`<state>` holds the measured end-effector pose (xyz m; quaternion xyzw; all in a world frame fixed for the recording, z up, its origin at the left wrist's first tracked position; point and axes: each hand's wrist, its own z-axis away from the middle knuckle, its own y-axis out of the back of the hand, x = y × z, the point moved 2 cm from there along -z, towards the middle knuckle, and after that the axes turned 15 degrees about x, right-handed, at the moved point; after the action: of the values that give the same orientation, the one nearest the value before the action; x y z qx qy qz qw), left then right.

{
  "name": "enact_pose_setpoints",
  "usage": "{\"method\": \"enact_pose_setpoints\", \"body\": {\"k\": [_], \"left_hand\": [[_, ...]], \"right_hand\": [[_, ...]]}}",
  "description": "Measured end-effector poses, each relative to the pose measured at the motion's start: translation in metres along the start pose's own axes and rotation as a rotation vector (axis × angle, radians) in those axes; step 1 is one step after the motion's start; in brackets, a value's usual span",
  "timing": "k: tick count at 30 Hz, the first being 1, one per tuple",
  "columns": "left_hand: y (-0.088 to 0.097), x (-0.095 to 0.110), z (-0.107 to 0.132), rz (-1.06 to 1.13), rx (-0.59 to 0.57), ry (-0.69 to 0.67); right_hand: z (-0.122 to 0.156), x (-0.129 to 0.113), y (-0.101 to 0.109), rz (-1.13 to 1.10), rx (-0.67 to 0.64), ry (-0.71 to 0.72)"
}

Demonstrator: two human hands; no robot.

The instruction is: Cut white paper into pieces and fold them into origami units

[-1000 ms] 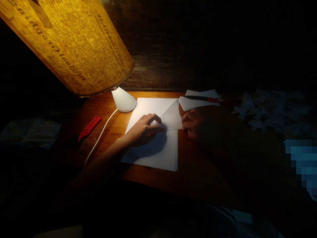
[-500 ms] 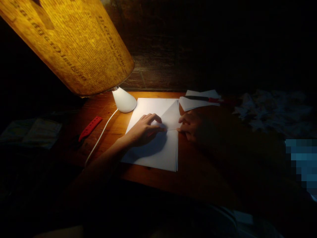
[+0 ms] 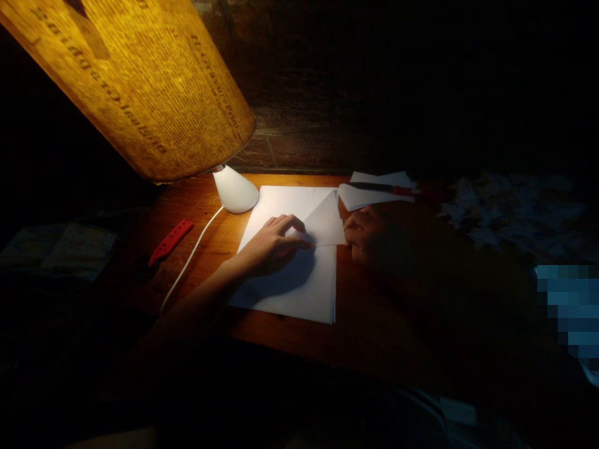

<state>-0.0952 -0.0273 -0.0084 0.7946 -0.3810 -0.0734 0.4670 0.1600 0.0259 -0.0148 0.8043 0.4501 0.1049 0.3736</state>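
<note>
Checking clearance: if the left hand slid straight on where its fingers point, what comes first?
The folded triangular flap of white paper, which the left hand seems to touch; beyond it, likely the right hand at the flap's far corner.

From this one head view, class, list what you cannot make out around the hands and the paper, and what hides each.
All in the head view.
1. Right hand: in deep shadow; its hold on the folded flap cannot be told.
2. Flap's left corner: under the left hand.
3. Lampshade: cut off by the top and left edges.
4. Paper heap at right: too dark.
5. Blue patch: pixelated.
</note>
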Motion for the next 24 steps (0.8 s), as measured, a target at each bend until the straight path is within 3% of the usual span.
{"method": "enact_pose_setpoints", "body": {"k": [11,14,19,24], "left_hand": [[0.000,0.001,-0.001,0.034,0.012,0.001],[0.000,0.001,-0.002,0.048,0.016,0.005],[-0.001,0.000,-0.001,0.030,0.011,0.004],[-0.002,-0.002,0.000,0.020,0.012,-0.004]], "right_hand": [[-0.008,-0.012,0.026,-0.028,0.085,0.119],[-0.004,-0.013,0.024,-0.057,0.113,0.140],[0.002,-0.013,0.003,-0.302,-0.086,0.257],[0.004,-0.012,-0.009,-0.397,-0.178,0.180]]}}
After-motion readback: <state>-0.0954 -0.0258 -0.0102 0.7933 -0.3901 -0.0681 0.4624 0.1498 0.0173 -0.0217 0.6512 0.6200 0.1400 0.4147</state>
